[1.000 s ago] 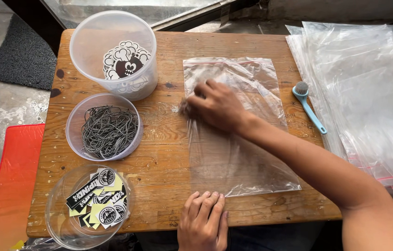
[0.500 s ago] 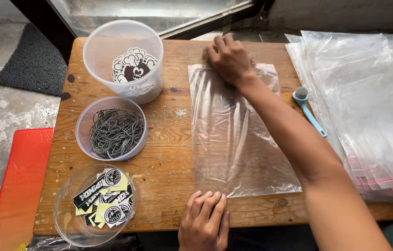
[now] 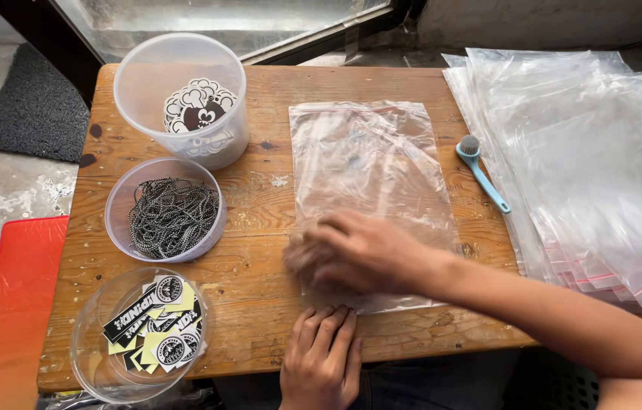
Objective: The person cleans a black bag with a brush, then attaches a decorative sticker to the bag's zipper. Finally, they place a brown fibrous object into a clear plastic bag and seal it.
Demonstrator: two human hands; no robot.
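Wooden table (image 3: pixel 260 319), blurred right hand (image 3: pixel 355 254) flat on clear bag (image 3: pixel 370 163), left hand (image 3: pixel 321 357) flat, empty

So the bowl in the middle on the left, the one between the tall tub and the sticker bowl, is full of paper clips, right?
Not quite. The head view shows that the middle bowl between the tall tub and the sticker bowl holds a tangle of metal ball chains, not paper clips.

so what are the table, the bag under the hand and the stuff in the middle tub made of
Table: bare wood, showing grain and stains. Bag: thin clear plastic, glossy and wrinkled. Chains in the middle tub: probably metal, with a grey beaded glint.
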